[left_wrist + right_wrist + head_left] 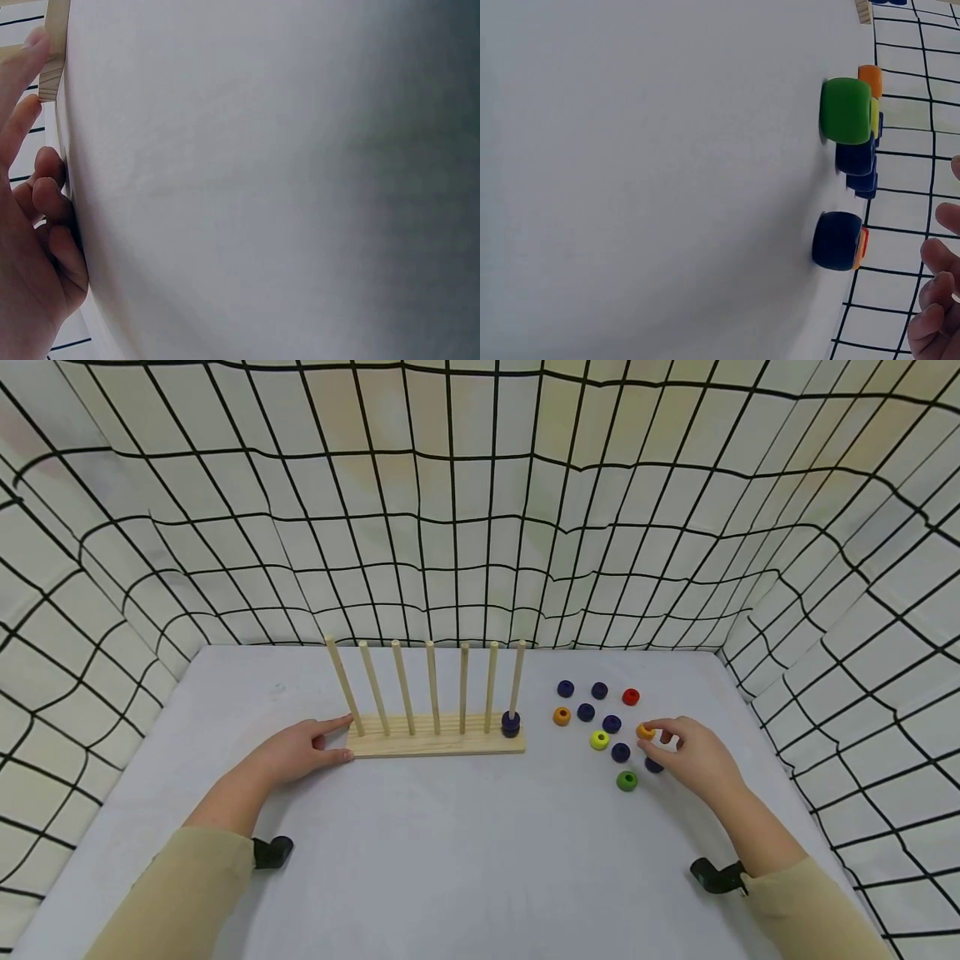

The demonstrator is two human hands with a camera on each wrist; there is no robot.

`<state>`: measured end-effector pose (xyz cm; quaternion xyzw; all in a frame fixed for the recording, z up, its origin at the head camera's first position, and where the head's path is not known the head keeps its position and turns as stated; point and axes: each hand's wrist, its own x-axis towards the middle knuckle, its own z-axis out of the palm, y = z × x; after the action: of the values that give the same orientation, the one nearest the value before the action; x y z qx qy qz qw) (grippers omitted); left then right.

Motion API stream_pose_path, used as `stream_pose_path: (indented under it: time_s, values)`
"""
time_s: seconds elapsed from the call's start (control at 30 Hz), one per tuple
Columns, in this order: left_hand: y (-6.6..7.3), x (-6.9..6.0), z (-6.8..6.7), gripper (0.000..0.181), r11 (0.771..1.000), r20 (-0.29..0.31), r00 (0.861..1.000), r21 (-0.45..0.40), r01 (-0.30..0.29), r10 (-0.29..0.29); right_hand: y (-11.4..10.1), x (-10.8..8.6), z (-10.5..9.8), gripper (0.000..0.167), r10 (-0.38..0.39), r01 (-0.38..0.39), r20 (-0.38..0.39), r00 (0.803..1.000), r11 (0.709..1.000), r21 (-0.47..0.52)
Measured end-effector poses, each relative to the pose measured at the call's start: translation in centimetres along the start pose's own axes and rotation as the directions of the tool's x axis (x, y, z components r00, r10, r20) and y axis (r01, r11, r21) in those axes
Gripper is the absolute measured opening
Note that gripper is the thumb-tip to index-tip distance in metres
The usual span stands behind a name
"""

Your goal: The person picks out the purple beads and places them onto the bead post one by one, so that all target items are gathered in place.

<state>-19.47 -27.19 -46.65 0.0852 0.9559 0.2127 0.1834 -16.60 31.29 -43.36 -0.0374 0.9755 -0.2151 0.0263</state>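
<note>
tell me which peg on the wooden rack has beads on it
The peg at the rack's right-hand end: dark blue beads sit at its base, while the other six pegs are bare.

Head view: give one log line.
left hand: holding wooden peg rack, left end; right hand: at orange bead, grip unclear; rightmost peg: dark-blue beads

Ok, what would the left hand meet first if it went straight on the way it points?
The left end of the wooden base; the left hand appears to touch it. Beyond that, probably the leftmost peg, though depth is unclear.
</note>
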Motion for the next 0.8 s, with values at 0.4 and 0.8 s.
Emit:
stream_pose_path:
  time_s: [0.4, 0.8]
  values:
    - [0.0, 0.1, 0.0, 0.086, 1.0, -0.006, 1.0, 0.005, -0.006, 0.006, 2.1, -0.9, 0.2, 0.046, 0.033, -0.031, 0.076, 0.997, 0.999, -0.022]
    - [0.0, -0.1, 0.0, 0.086, 1.0, -0.007, 1.0, 0.005, 0.002, -0.002, 3.5, -1.2, 0.7, 0.055, 0.095, -0.087, 0.167, 0.981, 0.995, -0.052]
